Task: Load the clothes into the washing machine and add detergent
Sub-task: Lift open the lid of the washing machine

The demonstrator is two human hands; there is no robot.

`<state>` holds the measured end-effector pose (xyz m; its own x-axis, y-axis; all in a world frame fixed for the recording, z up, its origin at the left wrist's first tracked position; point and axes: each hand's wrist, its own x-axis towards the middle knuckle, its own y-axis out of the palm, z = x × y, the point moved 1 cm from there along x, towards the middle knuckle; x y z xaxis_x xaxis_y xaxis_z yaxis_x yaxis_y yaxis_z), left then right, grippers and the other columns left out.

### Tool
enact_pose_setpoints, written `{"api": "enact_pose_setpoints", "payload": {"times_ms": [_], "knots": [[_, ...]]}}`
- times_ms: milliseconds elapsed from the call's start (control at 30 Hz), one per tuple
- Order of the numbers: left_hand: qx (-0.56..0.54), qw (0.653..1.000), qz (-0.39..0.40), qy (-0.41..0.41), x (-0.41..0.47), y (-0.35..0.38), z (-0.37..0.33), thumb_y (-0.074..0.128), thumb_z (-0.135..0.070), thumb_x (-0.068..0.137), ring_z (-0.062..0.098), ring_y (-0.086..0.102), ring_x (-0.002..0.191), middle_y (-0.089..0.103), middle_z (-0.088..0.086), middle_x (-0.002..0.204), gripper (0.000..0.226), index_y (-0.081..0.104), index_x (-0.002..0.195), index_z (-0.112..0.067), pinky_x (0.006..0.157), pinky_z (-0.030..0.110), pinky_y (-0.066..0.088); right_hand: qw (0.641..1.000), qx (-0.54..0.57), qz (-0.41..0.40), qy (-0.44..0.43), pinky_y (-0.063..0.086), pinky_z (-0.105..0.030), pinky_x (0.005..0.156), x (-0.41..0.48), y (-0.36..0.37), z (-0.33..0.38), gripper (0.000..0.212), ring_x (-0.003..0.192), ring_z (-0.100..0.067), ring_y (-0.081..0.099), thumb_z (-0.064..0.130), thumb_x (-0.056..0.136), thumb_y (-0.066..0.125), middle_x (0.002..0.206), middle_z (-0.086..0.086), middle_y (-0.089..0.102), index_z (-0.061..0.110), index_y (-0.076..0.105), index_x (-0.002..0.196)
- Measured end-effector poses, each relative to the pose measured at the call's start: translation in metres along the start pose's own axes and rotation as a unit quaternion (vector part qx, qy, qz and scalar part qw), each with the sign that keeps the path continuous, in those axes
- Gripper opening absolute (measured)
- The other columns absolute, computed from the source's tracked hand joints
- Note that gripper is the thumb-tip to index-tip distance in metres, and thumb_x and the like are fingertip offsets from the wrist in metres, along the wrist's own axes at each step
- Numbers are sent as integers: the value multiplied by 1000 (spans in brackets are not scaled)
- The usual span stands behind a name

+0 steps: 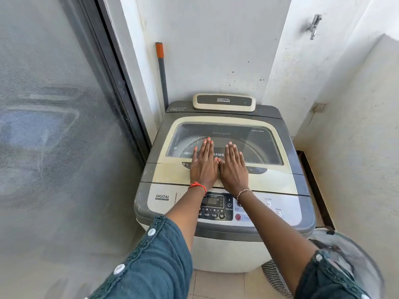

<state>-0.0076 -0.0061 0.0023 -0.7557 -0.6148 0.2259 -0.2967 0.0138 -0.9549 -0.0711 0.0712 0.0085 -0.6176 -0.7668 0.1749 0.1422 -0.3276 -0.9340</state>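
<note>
Forearms reach over the control panel at the front edge of the washing machine — left hand and right hand lie flat on the shut lid, fingers pressed together; an orange-tipped pole leans behind its rear left corner.

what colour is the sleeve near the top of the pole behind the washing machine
Orange sleeve on a grey pole, seen in the head view.

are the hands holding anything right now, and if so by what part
Nothing is held. The left hand and right hand lie flat, fingers straight, side by side on the closed lid.
</note>
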Motion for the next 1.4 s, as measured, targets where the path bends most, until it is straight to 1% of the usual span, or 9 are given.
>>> {"api": "enact_pose_setpoints", "payload": {"times_ms": [133,233,400,567,700,833,967,1233,1400], "knots": [[13,999,-29,-10,-9,4,5,9,-32,92,19,22,143,25,7,154,62,27,145,-6,114,41,3,1000,-18,11,-7,2,-35,117,-8,0,-1,74,144,-21,10,43,88,-6,154,-11,18,2,19,145],[2,999,-38,9,-13,4,6,8,-32,92,19,20,143,23,6,154,61,25,146,-7,114,41,3,999,-33,10,-31,3,-36,116,-11,-1,-3,82,144,-21,13,44,82,-11,153,-11,24,3,24,144],[-20,997,-22,66,-22,5,12,8,-37,91,18,9,145,14,4,157,64,17,148,-10,117,39,-2,998,-13,19,-54,18,-41,114,-19,-6,-9,73,137,-29,31,44,88,6,144,-16,40,1,39,137],[19,986,33,161,-26,-2,28,7,-48,88,15,4,146,9,2,158,71,16,149,-12,118,42,-1,995,-27,8,-100,43,-43,96,-21,-8,-22,42,103,-33,60,31,88,40,107,-15,65,1,58,112],[17,980,60,187,-25,-6,32,4,-47,88,11,10,145,15,-1,157,70,20,148,-14,118,43,3,994,-3,4,-110,33,-34,91,-18,-9,-26,26,92,-30,57,25,89,50,98,-10,62,6,57,105],[37,979,15,199,-30,0,32,23,-39,95,16,30,139,33,4,151,59,31,144,-9,113,48,28,994,66,17,-84,31,-35,94,-15,-11,-22,24,99,-29,55,19,89,56,102,-11,62,4,58,107],[67,972,-15,226,-33,1,31,32,-55,89,16,23,142,25,6,154,76,21,146,-6,114,43,11,991,117,26,-54,24,-29,90,-8,-16,-20,24,106,-28,50,15,84,61,104,-12,63,1,61,104],[136,947,-95,275,-25,-14,32,35,-65,87,12,17,142,22,1,154,90,-1,149,-11,116,48,4,992,87,76,-53,27,-34,87,8,-53,-10,15,103,-29,39,22,88,56,89,-13,60,9,53,82],[194,919,-198,279,2,-59,25,28,-72,84,12,22,140,33,-2,151,87,19,147,-13,114,53,5,989,97,104,-37,27,-36,94,36,-104,3,22,115,-30,34,25,91,52,104,-19,58,4,58,91]]}}
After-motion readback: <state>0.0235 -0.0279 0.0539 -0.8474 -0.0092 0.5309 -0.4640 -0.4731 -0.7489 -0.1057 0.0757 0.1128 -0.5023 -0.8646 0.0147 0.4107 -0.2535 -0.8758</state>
